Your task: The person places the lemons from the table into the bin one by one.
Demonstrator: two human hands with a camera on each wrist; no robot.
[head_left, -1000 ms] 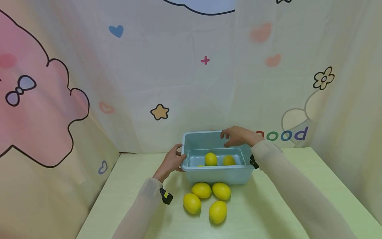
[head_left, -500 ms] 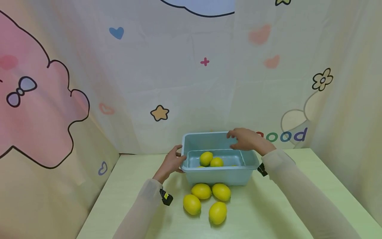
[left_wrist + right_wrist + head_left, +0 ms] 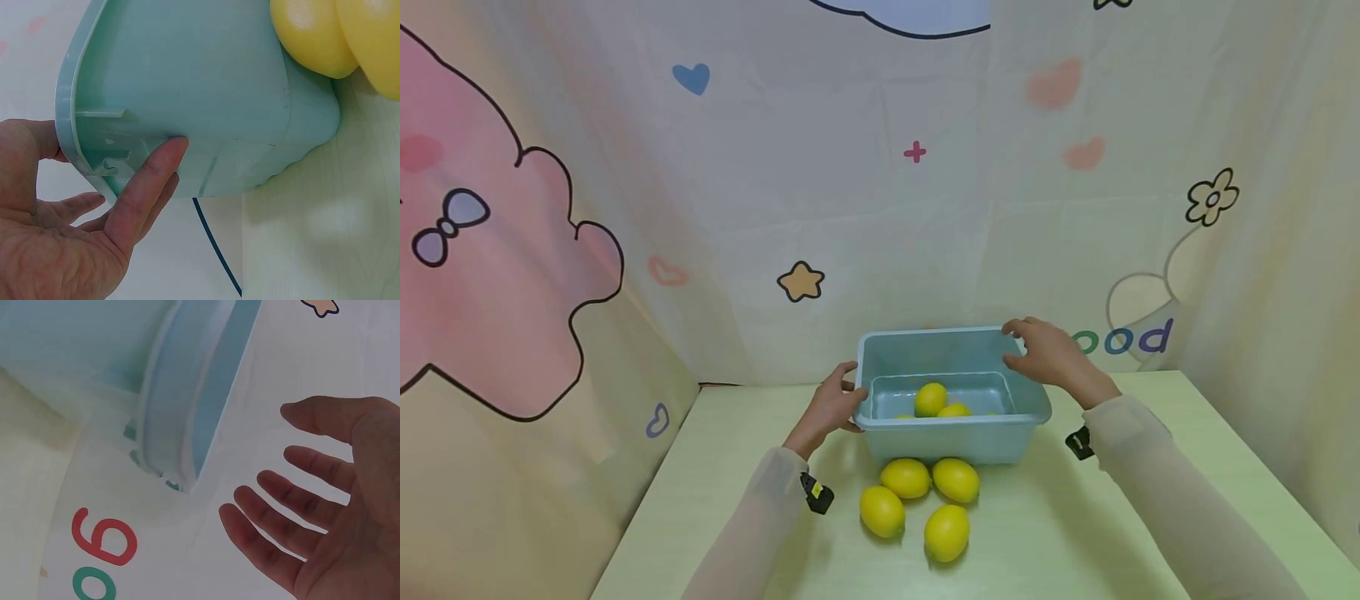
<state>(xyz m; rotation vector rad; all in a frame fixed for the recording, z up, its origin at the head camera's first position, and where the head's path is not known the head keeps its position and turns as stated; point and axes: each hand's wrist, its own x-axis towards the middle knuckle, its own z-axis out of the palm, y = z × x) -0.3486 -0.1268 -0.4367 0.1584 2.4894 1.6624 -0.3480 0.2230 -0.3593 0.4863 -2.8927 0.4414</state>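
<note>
A light blue plastic bin [image 3: 951, 442] stands on the table with several lemons inside, one of them a lemon [image 3: 931, 400] near the middle. The front wall partly hides the others. My left hand [image 3: 830, 408] grips the bin's left rim, thumb over the edge and fingers against the outer wall, as the left wrist view shows. Over the bin's right end hovers my right hand [image 3: 1052, 354], fingers loosely bent and holding nothing; the right wrist view shows it apart from the rim. In front of the bin lie several more lemons, the nearest a lemon [image 3: 947, 533].
A pale wooden table [image 3: 730, 483] carries everything. Close behind the bin hangs a printed curtain [image 3: 880, 208], which also closes in both sides. Two lemons, a left lemon [image 3: 906, 478] and a right lemon [image 3: 956, 481], lie right at the bin's front base.
My right hand has moved right, from over the bin's inside to its right end. The lemons inside have rolled about and now sit close together. The left hand and bin stay put.
</note>
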